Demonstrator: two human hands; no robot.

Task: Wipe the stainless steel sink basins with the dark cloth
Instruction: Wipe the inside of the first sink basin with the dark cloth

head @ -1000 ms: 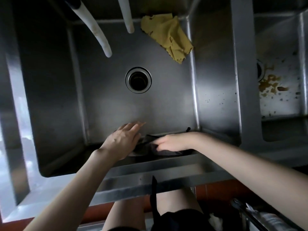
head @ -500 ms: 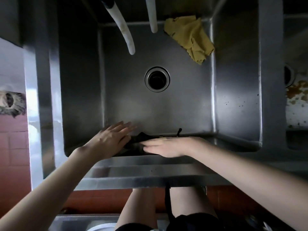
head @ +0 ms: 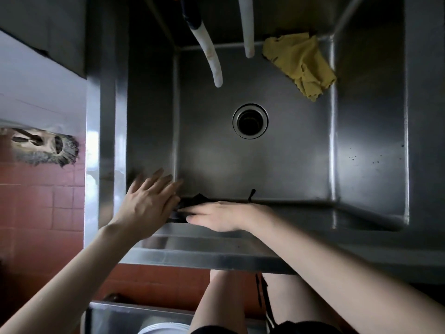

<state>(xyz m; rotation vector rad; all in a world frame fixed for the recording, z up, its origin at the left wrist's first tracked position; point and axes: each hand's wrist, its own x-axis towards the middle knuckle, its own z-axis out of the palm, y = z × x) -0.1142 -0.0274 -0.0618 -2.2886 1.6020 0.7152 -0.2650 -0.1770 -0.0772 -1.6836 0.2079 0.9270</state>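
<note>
**Cloth pinned at the near-left corner**

The cloth [head: 190, 204] lies bunched at the foot of the basin's [head: 277, 169] near wall, close to the left corner. It runs along that wall, left to right, and a thin tail [head: 251, 195] sticks up at its right end. The right hand [head: 219, 216] lies flat on it with the fingers straight, held together and pointing left. The palm presses the cloth to the steel rather than gripping it. Most of the cloth is hidden under that hand, and only its dark left part shows past the fingertips.

The left hand [head: 147, 201] is just beside it, over the corner, with the fingers spread and loose and somewhat blurred. Whether it touches the cloth's edge cannot be told.

The coming stroke depends on one thing: the cloth sits under the right hand, which is therefore the working hand, and the left wall is close by. There is probably little room for a leftward sweep — the long open run lies to the right, along the near wall toward the far corner.

Dark specks [head: 361, 159] dot the right wall, so that side seems not yet wiped. A yellow rag [head: 301, 63] sits in the far right corner beyond the drain [head: 250, 121], well apart from both hands. Two hoses [head: 209, 56] hang over the far side.
</note>
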